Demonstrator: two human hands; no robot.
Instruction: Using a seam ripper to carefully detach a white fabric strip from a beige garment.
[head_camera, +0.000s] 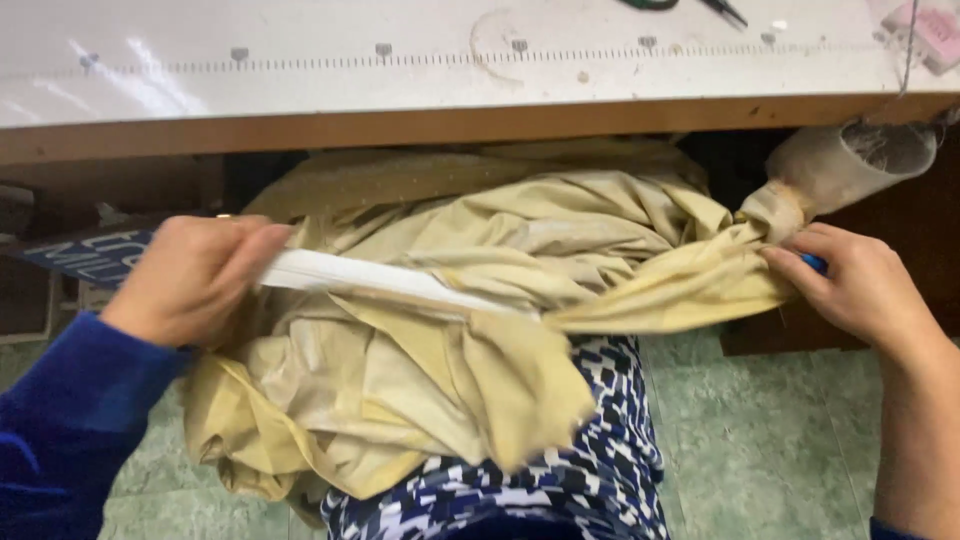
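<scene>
A crumpled pale yellow cloth (450, 330) lies heaped in my lap, below the table's edge. My left hand (190, 275) grips one end of a white strip (370, 277) sewn along the cloth and pulls it taut to the left. My right hand (860, 285) pinches the bunched cloth at the right, and a small blue thing (815, 263) shows between its fingers. A clear plastic cup-like tube (850, 160) sits just above that hand, with the cloth's end bunched at its narrow end.
A white work table (300, 90) with a printed ruler line and a brown wooden edge runs across the top. Scissors (690, 6) and a pink item (935, 30) lie on it. My blue-and-white patterned garment (590, 470) and a green tiled floor (780, 430) lie below.
</scene>
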